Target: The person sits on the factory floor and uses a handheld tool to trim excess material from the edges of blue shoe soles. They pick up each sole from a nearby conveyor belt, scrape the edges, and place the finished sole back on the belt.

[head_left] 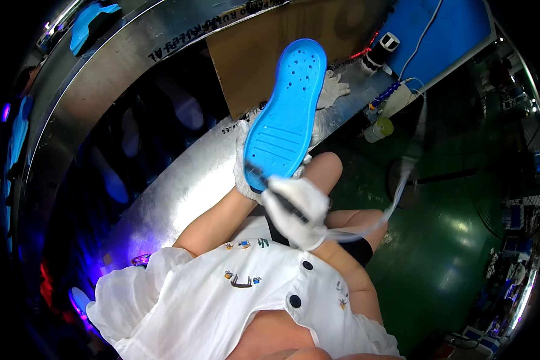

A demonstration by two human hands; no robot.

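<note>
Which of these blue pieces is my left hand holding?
The dotted, ridged blue sole at upper middle. Your gloved left hand grips it; the other blue pieces, farther left, touch neither hand.

Blue shoe sole [285, 114] in gloved left hand [241, 162]

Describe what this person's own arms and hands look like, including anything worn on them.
The left hand and right hand both wear white gloves; motion blur hides finer detail on the right one. The forearms are bare. Higher up come loose, short white sleeves, the left one looking thin and puffy.
</note>
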